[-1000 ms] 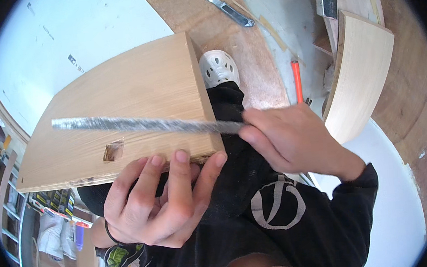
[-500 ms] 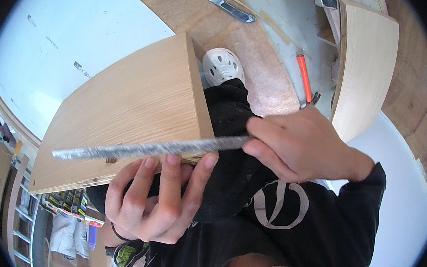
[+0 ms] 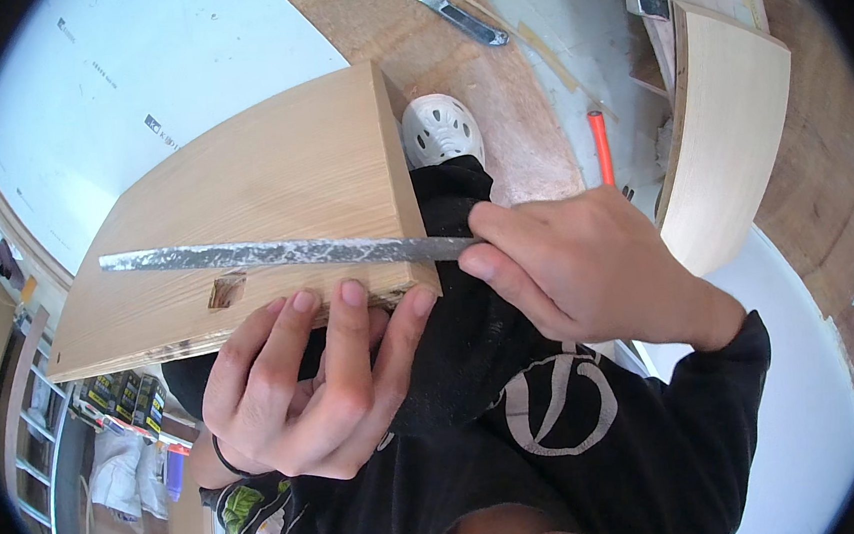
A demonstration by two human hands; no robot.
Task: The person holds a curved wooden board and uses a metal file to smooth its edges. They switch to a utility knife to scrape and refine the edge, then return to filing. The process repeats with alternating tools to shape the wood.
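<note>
Right hand (image 3: 573, 271): clenched around one end of the file (image 3: 275, 252), thumb and forefinger at the front of the grip; that end is hidden in the fist. File: long, flat, grey with pale patches along the blade, lying crosswise over the board (image 3: 240, 181) and pointing to the person's left. Whether its blade touches the wood, I cannot tell from where I stand.

Left hand (image 3: 307, 397): grasping the board's near edge close to its right corner, fingers bent, fingertips on the wood. Black band (image 3: 223, 459) on that wrist.

Board: thick, light wood, in front of the person, over the dark trousers (image 3: 463, 344). A square hole (image 3: 226, 291) sits near the near edge, just below the file and to the left of the fingertips; its depth is not clear. The near edge looks rough beside the fingers.

Surroundings: white shoe (image 3: 441, 130) just beyond the board's right end. Cutter knife (image 3: 452, 12) on the floor farther off. Orange handle (image 3: 600, 148) beyond the right hand. Second board (image 3: 727, 133), pale, to the right, well apart from the first. White sheet (image 3: 134, 109) beyond the board at left. Ladder (image 3: 34, 438) at far left, with boxes (image 3: 121, 396) and a white bag (image 3: 117, 472) near it.
</note>
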